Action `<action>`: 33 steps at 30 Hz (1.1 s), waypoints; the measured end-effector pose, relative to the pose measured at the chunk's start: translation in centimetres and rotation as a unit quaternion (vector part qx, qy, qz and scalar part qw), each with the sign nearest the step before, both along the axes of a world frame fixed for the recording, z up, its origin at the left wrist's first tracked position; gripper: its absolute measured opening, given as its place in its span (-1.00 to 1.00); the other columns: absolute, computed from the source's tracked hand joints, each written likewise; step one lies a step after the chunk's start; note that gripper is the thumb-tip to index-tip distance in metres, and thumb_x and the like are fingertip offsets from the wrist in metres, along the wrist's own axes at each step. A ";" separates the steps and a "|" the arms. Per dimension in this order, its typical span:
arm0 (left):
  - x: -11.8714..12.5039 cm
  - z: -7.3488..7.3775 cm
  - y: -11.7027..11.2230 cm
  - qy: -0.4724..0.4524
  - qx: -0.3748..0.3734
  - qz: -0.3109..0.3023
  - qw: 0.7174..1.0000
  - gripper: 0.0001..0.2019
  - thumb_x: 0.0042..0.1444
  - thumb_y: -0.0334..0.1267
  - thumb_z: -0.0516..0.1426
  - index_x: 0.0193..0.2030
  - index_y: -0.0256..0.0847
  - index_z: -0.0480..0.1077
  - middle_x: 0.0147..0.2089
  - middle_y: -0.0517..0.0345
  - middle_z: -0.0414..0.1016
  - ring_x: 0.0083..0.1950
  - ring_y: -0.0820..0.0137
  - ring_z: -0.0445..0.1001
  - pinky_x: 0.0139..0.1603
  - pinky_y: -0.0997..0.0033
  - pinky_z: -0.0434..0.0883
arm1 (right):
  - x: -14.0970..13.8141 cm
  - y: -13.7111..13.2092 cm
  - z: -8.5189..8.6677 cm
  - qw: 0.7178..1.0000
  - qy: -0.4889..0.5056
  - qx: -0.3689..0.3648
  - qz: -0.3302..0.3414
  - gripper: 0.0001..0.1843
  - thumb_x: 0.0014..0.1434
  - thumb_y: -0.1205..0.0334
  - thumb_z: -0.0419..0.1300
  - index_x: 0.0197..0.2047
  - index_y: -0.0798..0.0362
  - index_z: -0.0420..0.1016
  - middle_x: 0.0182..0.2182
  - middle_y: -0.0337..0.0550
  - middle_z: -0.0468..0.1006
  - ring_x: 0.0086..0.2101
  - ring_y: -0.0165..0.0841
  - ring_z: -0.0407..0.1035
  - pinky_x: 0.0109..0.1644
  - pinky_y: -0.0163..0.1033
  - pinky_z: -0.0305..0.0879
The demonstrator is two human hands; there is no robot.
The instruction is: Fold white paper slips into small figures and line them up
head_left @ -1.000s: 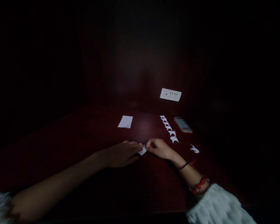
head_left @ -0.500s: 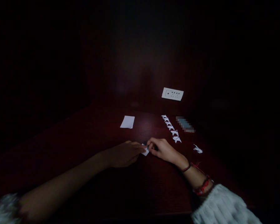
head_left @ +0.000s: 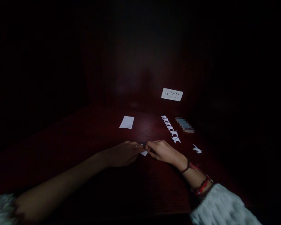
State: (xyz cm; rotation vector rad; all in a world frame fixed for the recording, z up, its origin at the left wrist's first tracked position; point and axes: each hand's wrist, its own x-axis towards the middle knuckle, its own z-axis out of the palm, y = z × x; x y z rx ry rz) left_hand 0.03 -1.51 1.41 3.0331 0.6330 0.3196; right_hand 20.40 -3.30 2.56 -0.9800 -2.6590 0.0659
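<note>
Grained red tabletop [head_left: 96,134], hands [head_left: 164,151] on small white paper [head_left: 144,153], spiky paper shapes [head_left: 175,139]

small paper [head_left: 144,153] partly hidden by fingers [head_left: 138,149], phone [head_left: 184,124] blurred, sleeves [head_left: 223,206] cut off

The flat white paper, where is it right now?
In the head view, the flat white paper lies on the dark red table, just left of centre, left of the row of folded papers and beyond the left hand.

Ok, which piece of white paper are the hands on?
The small piece between the left hand and right hand; the flat sheet, folded row and lone folded piece lie apart from both.
</note>
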 end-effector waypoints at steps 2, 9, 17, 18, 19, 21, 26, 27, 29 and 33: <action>0.0 -0.1 0.0 -0.001 0.007 -0.001 1.000 -0.61 0.05 -0.42 -0.09 0.06 -0.19 0.07 -0.02 0.09 0.25 -0.07 0.33 0.22 -0.09 0.35 0.14 | 0.1 0.0 0.0 1.000 -0.003 -0.004 -0.005 -0.87 0.03 0.39 -0.02 -0.28 0.08 0.23 -0.43 -0.19 0.39 -0.44 -0.48 0.26 -0.36 -0.41 0.10; -0.1 -1.3 0.7 -0.012 0.019 0.002 1.000 -0.58 0.04 -0.41 -0.07 0.08 -0.16 0.05 0.04 0.10 0.21 -0.05 0.33 0.22 -0.11 0.35 0.16 | 0.8 0.7 -0.3 0.999 0.006 -0.047 0.005 -0.80 0.02 0.38 0.00 -0.27 0.07 0.36 -0.41 -0.21 0.42 -0.39 -0.48 0.28 -0.29 -0.39 0.11; -0.3 -1.4 1.0 -0.029 0.011 -0.005 1.000 -0.56 0.04 -0.40 -0.06 0.10 -0.14 0.04 0.07 0.10 0.19 -0.03 0.34 0.22 -0.09 0.35 0.16 | 0.9 0.7 -0.2 0.998 -0.040 -0.037 0.021 -0.72 0.02 0.39 0.00 -0.20 0.01 0.41 -0.33 -0.20 0.38 -0.32 -0.47 0.27 -0.23 -0.38 0.12; -0.3 -1.3 1.0 -0.026 0.011 -0.005 1.000 -0.57 0.04 -0.40 -0.07 0.10 -0.15 0.04 0.06 0.10 0.19 -0.03 0.34 0.22 -0.09 0.35 0.16 | 0.8 0.7 -0.1 0.998 -0.043 -0.034 0.020 -0.72 0.02 0.39 0.00 -0.20 0.01 0.40 -0.33 -0.20 0.38 -0.32 -0.47 0.27 -0.23 -0.38 0.12; -0.3 -1.3 1.0 -0.023 0.012 -0.004 1.000 -0.57 0.04 -0.40 -0.07 0.10 -0.15 0.04 0.06 0.09 0.19 -0.03 0.34 0.22 -0.10 0.35 0.16 | 0.7 0.6 0.0 0.998 -0.046 -0.031 0.020 -0.72 0.02 0.39 0.00 -0.20 0.01 0.40 -0.33 -0.19 0.38 -0.32 -0.47 0.27 -0.23 -0.38 0.11; -0.2 -1.2 1.0 -0.020 0.013 -0.002 1.000 -0.57 0.05 -0.40 -0.07 0.10 -0.15 0.03 0.05 0.10 0.20 -0.04 0.35 0.23 -0.10 0.35 0.16 | 0.7 0.5 0.1 0.998 -0.050 -0.024 0.020 -0.73 0.03 0.38 -0.01 -0.21 0.02 0.40 -0.33 -0.19 0.38 -0.32 -0.47 0.26 -0.24 -0.38 0.11; -0.3 -0.9 0.8 -0.019 0.010 -0.001 1.000 -0.56 0.04 -0.40 -0.07 0.10 -0.13 0.03 0.05 0.13 0.20 -0.06 0.36 0.24 -0.10 0.37 0.17 | 0.8 0.7 0.1 0.997 -0.078 -0.006 0.020 -0.77 0.04 0.36 -0.02 -0.30 0.05 0.43 -0.38 -0.20 0.40 -0.37 -0.47 0.27 -0.29 -0.39 0.11; -0.3 -0.9 0.8 -0.020 0.009 -0.001 1.000 -0.56 0.04 -0.40 -0.06 0.09 -0.13 0.04 0.05 0.13 0.21 -0.06 0.36 0.25 -0.10 0.37 0.17 | 0.8 0.7 0.1 0.996 -0.083 -0.004 0.019 -0.77 0.04 0.35 -0.02 -0.31 0.05 0.44 -0.40 -0.20 0.40 -0.38 -0.47 0.26 -0.30 -0.39 0.11; -0.3 -0.8 0.8 -0.023 0.007 0.000 1.000 -0.57 0.03 -0.41 -0.06 0.09 -0.13 0.05 0.04 0.13 0.22 -0.06 0.37 0.25 -0.10 0.38 0.17 | 1.0 0.7 0.1 0.996 -0.086 -0.002 0.017 -0.77 0.03 0.36 -0.02 -0.31 0.04 0.44 -0.41 -0.20 0.40 -0.39 -0.48 0.26 -0.31 -0.39 0.11; -0.2 -0.7 0.7 -0.026 0.008 0.000 1.000 -0.58 0.04 -0.41 -0.07 0.08 -0.13 0.07 0.03 0.13 0.23 -0.07 0.37 0.26 -0.12 0.39 0.19 | 0.9 0.5 0.3 0.998 -0.067 0.000 0.006 -0.73 0.03 0.37 -0.02 -0.23 0.01 0.41 -0.35 -0.21 0.39 -0.36 -0.47 0.26 -0.30 -0.38 0.10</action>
